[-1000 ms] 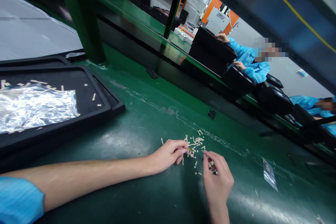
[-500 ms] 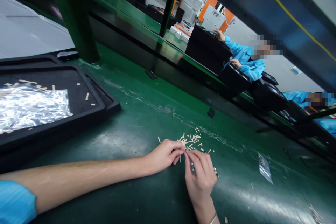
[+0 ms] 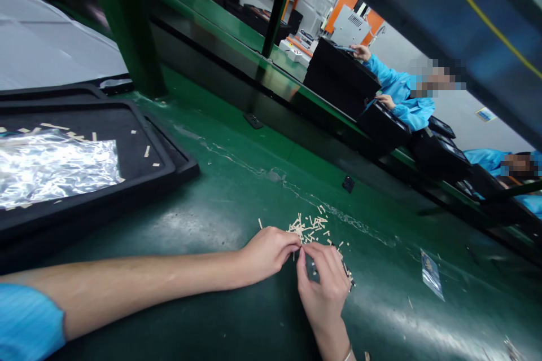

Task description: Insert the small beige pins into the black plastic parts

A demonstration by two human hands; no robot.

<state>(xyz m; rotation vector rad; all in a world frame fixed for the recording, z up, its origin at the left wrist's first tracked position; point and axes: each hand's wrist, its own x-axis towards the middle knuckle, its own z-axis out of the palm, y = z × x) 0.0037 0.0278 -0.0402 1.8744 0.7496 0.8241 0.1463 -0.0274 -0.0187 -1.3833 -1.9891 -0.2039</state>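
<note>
Over the green bench top (image 3: 203,316), my left hand (image 3: 271,251) and my right hand (image 3: 324,279) meet fingertip to fingertip. Both are closed in a pinch; whatever sits between the tips is too small to make out. Just beyond the fingers lies a loose heap of small cream-coloured strips (image 3: 311,227). Some dark and light small bits (image 3: 350,279) show beside my right hand, partly hidden by it.
At the left stands a black tray (image 3: 144,118) holding a silvery bag (image 3: 71,166) and scattered strips. A small clear bag (image 3: 432,273) lies to the right. Behind a green post (image 3: 127,28), a co-worker in blue (image 3: 417,107) handles black trays (image 3: 339,76).
The whole view has shifted slightly, so the scene sits a little to the right. My hands stay pinched together in nearly the same place, with a slight change in finger pose.
</note>
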